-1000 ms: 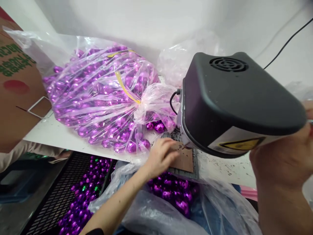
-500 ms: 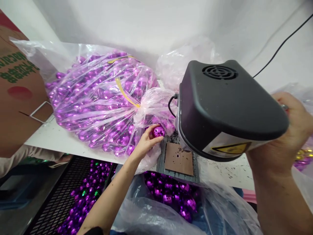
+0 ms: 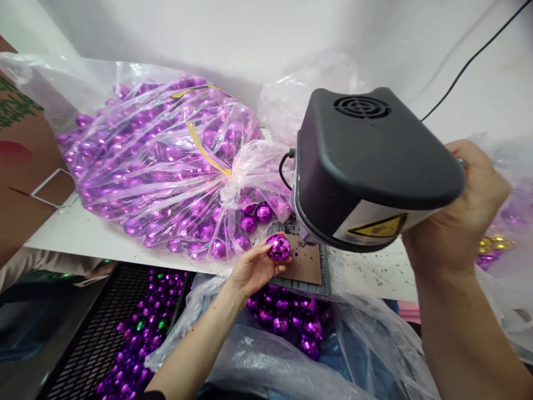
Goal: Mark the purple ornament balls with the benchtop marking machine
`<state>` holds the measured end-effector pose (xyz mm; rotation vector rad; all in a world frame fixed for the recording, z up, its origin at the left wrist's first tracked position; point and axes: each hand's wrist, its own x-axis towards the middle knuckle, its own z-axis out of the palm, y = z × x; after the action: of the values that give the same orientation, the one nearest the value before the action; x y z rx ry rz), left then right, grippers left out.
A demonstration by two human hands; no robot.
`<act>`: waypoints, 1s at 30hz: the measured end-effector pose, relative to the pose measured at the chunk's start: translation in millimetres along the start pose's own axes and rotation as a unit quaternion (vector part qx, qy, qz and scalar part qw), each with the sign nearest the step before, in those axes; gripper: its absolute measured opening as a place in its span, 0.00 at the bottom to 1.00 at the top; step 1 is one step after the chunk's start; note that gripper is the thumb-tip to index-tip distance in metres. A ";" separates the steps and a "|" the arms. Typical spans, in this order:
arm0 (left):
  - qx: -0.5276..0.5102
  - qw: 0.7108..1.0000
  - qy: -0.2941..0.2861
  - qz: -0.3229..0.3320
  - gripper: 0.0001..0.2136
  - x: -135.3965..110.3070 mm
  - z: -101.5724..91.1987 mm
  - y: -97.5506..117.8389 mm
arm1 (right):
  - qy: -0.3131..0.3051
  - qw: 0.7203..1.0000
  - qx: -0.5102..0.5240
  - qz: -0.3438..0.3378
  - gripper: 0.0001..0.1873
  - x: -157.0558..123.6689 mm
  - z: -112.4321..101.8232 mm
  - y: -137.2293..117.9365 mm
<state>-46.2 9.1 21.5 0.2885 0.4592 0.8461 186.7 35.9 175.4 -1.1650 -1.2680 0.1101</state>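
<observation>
A shiny purple faceted disco-ball bauble [image 3: 278, 248] is pinched in the fingers of my left hand [image 3: 255, 270]. That hand is at the left edge of a brown square plate [image 3: 306, 270] with a small hole, set on a dark grey base [image 3: 326, 276]. Above the plate stands a black-housed machine [image 3: 387, 150] with a round vent and a yellow warning label. My right hand [image 3: 462, 222] is closed at the machine's right side, apparently round a handle; the housing hides most of its fingers. Several loose purple baubles [image 3: 263, 212] lie just behind my left hand.
A big tied clear bag of purple baubles [image 3: 162, 166] fills the left of the white table [image 3: 54, 229]. Below, more baubles [image 3: 287, 316] lie in clear plastic at my lap, beside a black mesh crate [image 3: 95, 316]. A cardboard box [image 3: 29, 166] and another person's sleeve [image 3: 37, 266] are at left.
My left hand has moved down and toward me from beside the bag's mouth, bringing the bauble to the plate's left edge. My right hand stays at the machine; the whole view has shifted slightly.
</observation>
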 end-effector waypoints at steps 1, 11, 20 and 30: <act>0.024 1.000 0.008 0.013 0.17 1.0 -0.6 -0.6 | 0.004 1.000 0.002 0.000 0.15 0.2 0.8 -1.1; 0.375 0.911 0.086 0.150 0.22 13.8 -2.2 -11.5 | 0.011 1.000 0.018 -0.019 0.18 -0.4 2.6 -1.3; 0.626 0.729 0.083 0.266 0.20 23.7 -7.4 -30.1 | 0.007 0.999 0.015 -0.034 0.18 0.2 1.9 3.4; 0.735 0.611 0.044 0.292 0.20 29.7 -3.2 -42.2 | 0.012 1.000 0.010 -0.027 0.17 0.3 1.2 2.0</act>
<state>-3.3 5.6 -7.1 2.0511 1.1396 0.9209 186.9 37.8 173.9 -1.1108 -1.2728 0.0690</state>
